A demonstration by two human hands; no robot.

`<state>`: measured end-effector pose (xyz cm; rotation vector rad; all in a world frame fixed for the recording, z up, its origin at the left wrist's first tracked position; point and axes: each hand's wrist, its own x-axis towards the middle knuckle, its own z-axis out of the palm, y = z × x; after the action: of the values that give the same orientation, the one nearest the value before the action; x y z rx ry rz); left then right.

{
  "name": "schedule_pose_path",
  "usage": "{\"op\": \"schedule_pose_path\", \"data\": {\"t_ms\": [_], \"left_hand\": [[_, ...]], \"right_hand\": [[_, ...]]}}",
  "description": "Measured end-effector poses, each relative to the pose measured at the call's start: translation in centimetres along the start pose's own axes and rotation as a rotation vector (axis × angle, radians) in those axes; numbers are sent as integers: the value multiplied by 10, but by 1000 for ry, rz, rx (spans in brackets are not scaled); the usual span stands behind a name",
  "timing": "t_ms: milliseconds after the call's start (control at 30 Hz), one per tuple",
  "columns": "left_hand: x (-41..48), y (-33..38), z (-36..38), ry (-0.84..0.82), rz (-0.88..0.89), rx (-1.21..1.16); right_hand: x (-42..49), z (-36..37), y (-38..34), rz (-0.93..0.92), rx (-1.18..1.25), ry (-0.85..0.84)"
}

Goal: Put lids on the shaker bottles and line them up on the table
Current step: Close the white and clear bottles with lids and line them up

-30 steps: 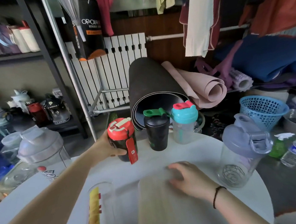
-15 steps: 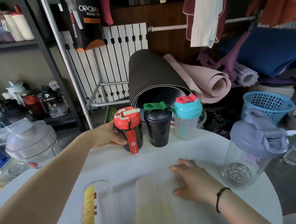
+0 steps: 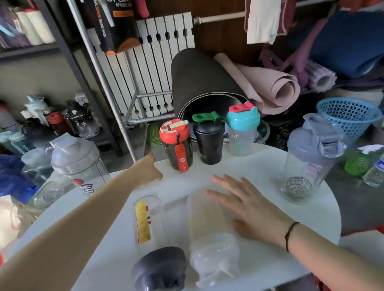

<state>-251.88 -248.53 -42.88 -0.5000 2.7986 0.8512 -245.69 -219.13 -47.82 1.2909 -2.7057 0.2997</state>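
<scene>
Three lidded shakers stand in a row at the far edge of the white round table [image 3: 266,167]: a dark bottle with a red lid [image 3: 176,144], a black one with a green lid [image 3: 209,139], and a clear one with a teal lid [image 3: 243,131]. My left hand [image 3: 148,171] rests just left of the red-lidded bottle, apart from it and holding nothing. My right hand [image 3: 246,202] lies flat with fingers spread, touching a frosted lidded shaker [image 3: 208,232] lying on its side. Beside that lies a clear shaker with a dark grey lid [image 3: 150,235]. A large lavender-lidded shaker [image 3: 308,158] stands at the right.
Another big clear shaker with a grey lid [image 3: 75,161] stands at the table's left edge. Rolled mats [image 3: 205,81] lean just behind the row. A blue basket [image 3: 349,117], a green spray bottle [image 3: 356,162] and a water bottle [image 3: 383,167] sit right of the table. Shelves with bottles stand left.
My left hand set the red-lidded bottle down beside the black one and let go of it. My right hand stayed on the frosted shaker, fingers now spread.
</scene>
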Motion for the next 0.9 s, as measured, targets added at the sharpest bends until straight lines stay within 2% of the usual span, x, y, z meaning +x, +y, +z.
{"op": "schedule_pose_path", "data": {"t_ms": [67, 100, 200, 233, 300, 367, 433, 467, 533, 600, 700, 767, 833, 900], "left_hand": [[-14, 2, 1, -17, -29, 94], [-19, 2, 1, -35, -48, 129], [-32, 0, 2, -94, -72, 167], [-36, -1, 3, -106, -81, 152], [-43, -1, 5, -90, -78, 118], [-49, 1, 7, -68, -55, 47], [-53, 3, 8, -55, -32, -66], [-56, 5, 7, -43, 4, -100], [-64, 12, 7, -20, 100, -120], [-75, 23, 7, -45, 184, -218], [-97, 43, 11, -293, 283, -490], [-107, 54, 20, -402, 359, -501], [-111, 62, 30, -391, 406, -459], [-109, 64, 36, -282, 433, -426]], "right_hand": [[-1, -11, -17, -210, -160, -11], [0, -14, -23, -291, -161, -35], [3, -14, -33, -375, -193, -97], [4, -12, -34, -351, -219, -68], [5, -13, -30, -219, -60, -25], [6, -24, -31, 60, 303, 52], [8, -38, -32, 325, 676, 301], [8, -43, -30, 430, 806, 415], [8, -45, -22, 572, 929, 465], [9, -45, -15, 615, 984, 446], [13, -45, -12, 587, 1016, 394], [15, -42, -13, 553, 1067, 346], [18, -37, -16, 536, 1079, 339], [25, -35, -24, 545, 1100, 357]]}}
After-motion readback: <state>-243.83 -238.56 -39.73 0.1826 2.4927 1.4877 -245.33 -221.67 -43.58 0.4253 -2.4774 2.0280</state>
